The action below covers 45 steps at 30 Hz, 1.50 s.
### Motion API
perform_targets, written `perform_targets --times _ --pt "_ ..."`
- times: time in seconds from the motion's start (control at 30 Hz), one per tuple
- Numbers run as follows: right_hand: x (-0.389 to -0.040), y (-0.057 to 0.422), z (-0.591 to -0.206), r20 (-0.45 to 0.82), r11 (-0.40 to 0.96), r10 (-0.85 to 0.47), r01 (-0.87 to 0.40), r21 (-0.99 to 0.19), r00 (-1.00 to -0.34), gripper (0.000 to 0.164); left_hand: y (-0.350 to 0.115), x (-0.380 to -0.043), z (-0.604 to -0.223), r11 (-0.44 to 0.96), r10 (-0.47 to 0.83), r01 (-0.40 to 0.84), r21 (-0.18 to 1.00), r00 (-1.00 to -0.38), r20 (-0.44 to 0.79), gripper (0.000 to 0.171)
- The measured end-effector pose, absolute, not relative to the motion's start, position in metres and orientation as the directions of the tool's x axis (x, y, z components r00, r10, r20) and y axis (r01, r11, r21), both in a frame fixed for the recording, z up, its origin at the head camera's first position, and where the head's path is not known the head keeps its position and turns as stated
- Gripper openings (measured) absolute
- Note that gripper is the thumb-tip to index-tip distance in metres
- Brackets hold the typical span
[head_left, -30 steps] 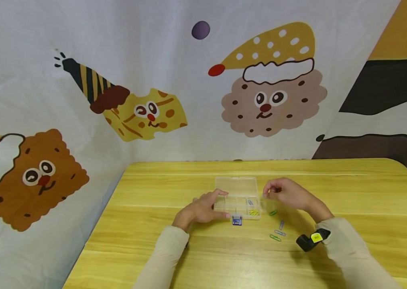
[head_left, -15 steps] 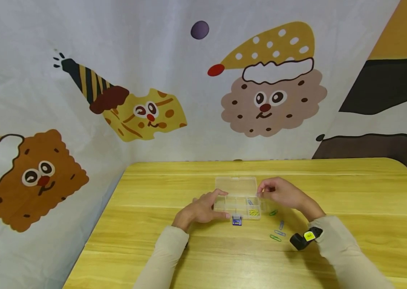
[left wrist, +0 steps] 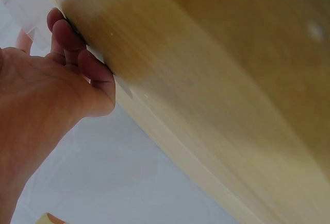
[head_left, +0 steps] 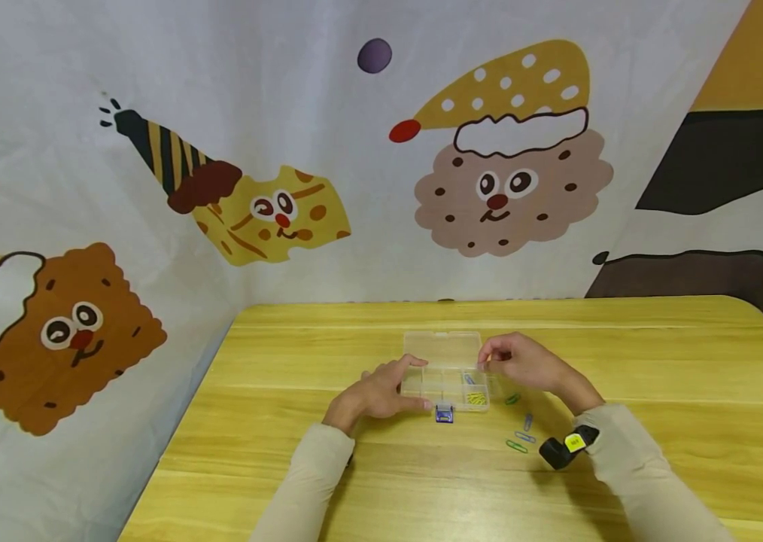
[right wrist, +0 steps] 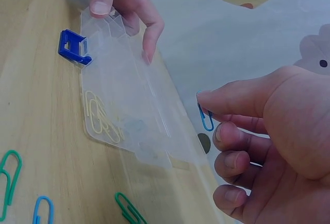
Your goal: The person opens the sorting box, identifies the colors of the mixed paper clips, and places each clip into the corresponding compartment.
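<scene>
A clear plastic compartment box (head_left: 432, 385) lies on the table with its lid raised at the back. My left hand (head_left: 381, 390) holds its left end, thumb at the front edge and a finger at the back. Several yellow paper clips (head_left: 475, 398) fill the front right compartment; a blue paper clip (head_left: 469, 379) lies behind them. Over the box's right end, my right hand (head_left: 527, 363) pinches another blue paper clip (right wrist: 206, 118) between thumb and index finger. A blue latch (head_left: 445, 414) hangs down from the front edge.
Right of the box, loose green paper clips (head_left: 517, 446) and blue paper clips (head_left: 525, 436) lie on the wooden table (head_left: 422, 482). Behind the table hangs a printed cloth (head_left: 381, 188). A wrist camera (head_left: 560, 452) sticks out below my right forearm.
My right hand has moved left, from beside the box to its back right corner, still pinching the blue paper clip. The left hand and the box have stayed put.
</scene>
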State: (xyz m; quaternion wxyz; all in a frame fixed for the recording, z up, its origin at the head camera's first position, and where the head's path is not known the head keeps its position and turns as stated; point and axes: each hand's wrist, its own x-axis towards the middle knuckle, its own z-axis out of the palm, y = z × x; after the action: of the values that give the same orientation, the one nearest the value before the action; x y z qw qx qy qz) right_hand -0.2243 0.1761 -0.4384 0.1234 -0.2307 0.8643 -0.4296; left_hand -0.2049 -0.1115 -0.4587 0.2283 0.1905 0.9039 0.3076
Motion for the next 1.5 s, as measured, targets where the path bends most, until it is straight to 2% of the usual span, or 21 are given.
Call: perform_targets --times 0.37,0.8,1.1,1.27,1.5 --pt "-0.22 0.174 -0.435 -0.019 0.517 -0.5 -0.281 -0.809 -0.866 0.004 -0.111 -0.205 -0.458 0.739 0.48 0.198 0.644 -0.825 -0.297 0.07" --pt "-0.206 0.204 -0.44 -0.044 0.542 -0.488 -0.263 -0.798 -0.872 0.007 -0.111 -0.205 -0.459 0.735 0.482 0.195 0.65 -0.824 -0.298 0.069" --pt "-0.193 0.224 -0.45 -0.059 0.521 -0.526 -0.267 -0.811 -0.849 0.006 -0.112 -0.205 -0.459 0.734 0.486 0.196 0.651 -0.82 -0.301 0.069" --pt "-0.189 0.232 -0.457 -0.065 0.515 -0.534 -0.264 -0.815 -0.843 0.013 -0.111 -0.205 -0.459 0.734 0.485 0.194 0.651 -0.821 -0.302 0.068" --pt "-0.187 0.243 -0.466 -0.082 0.427 -0.63 -0.257 -0.867 -0.772 0.012 -0.111 -0.205 -0.458 0.736 0.481 0.19 0.65 -0.823 -0.304 0.069"
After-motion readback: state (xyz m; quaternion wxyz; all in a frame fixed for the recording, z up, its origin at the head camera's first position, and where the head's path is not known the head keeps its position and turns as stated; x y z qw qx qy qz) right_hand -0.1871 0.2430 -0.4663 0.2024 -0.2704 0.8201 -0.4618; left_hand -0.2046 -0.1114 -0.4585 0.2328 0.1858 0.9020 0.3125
